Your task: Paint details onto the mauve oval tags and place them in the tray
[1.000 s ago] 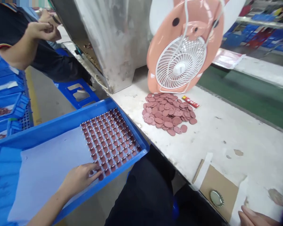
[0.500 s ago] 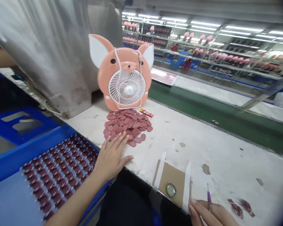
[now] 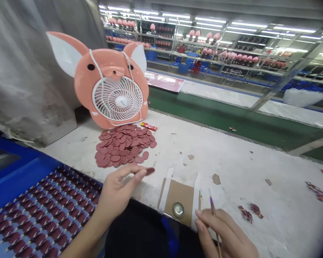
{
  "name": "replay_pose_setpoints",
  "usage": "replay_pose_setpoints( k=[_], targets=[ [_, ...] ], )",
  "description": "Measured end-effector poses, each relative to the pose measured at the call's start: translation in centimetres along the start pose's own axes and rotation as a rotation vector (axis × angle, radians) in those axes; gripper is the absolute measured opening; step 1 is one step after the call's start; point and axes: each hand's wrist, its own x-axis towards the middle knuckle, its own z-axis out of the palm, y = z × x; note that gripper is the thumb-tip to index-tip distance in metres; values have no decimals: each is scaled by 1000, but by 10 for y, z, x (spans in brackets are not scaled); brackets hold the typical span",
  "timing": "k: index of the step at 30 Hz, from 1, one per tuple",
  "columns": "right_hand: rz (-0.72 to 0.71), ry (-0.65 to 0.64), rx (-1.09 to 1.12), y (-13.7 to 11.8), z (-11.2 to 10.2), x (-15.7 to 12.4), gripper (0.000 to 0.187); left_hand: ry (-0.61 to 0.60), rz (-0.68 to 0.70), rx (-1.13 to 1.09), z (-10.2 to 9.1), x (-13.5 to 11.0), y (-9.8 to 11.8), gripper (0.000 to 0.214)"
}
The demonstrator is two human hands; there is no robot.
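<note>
Between the thumb and fingers of my left hand [image 3: 118, 193] is a dark red oval disc [image 3: 150, 171], held just above the table edge. Behind it lies a pile of similar oval discs [image 3: 123, 145]. My right hand [image 3: 223, 231] pinches a thin paintbrush [image 3: 212, 203] with a purple section, its tip pointing up and away. Left of that hand, a cardboard piece [image 3: 179, 195] is fixed by white tape strips at the table's front edge. A bottle cap [image 3: 178, 210] rests on the cardboard.
A pink pig-shaped fan [image 3: 111, 86] stands behind the pile, with a small red packet [image 3: 149, 126] beside it. On the lower left, a blue tray [image 3: 29, 215] carries rows of dark red pieces. Small painted pieces [image 3: 250, 212] lie right of the brush. A green belt [image 3: 204, 111] runs beyond the table.
My left hand has come off the pile and now holds one disc, nearer to the cardboard. The view has turned right; my right hand keeps the paintbrush.
</note>
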Motion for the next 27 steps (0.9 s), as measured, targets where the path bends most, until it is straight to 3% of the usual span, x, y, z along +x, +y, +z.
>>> replay_pose_setpoints(
  k=[3, 6, 9, 13, 15, 17, 20, 24, 27],
  targets=[
    [105, -136, 219, -3, 5, 11, 18, -287, -228, -503, 10, -19, 34, 22],
    [297, -229, 425, -4, 9, 21, 15, -405, -365, -767, 19, -28, 52, 14],
    [427, -299, 593, -1, 5, 26, 13, -555, -493, -992, 27, -30, 53, 17],
    [379, -492, 703, 4, -5, 26, 14, -976, -692, -1253, 42, -36, 40, 33],
    [360, -575, 698, 7, -8, 23, 18, -1087, -749, -1315, 52, -44, 33, 35],
    [370, -574, 688, 10, -9, 16, 29, -1089, -790, -1395, 59, -55, 26, 34],
    [376, -420, 616, 16, -10, 1, 35, -931, -867, -1550, 63, -70, 17, 36],
    [169, -291, 295, 25, -8, -19, 36, -663, -999, -1582, 55, -77, 14, 35],
    [73, -261, 195, 28, 0, -29, 35, -541, -1049, -1556, 49, -77, 15, 33]
  ],
)
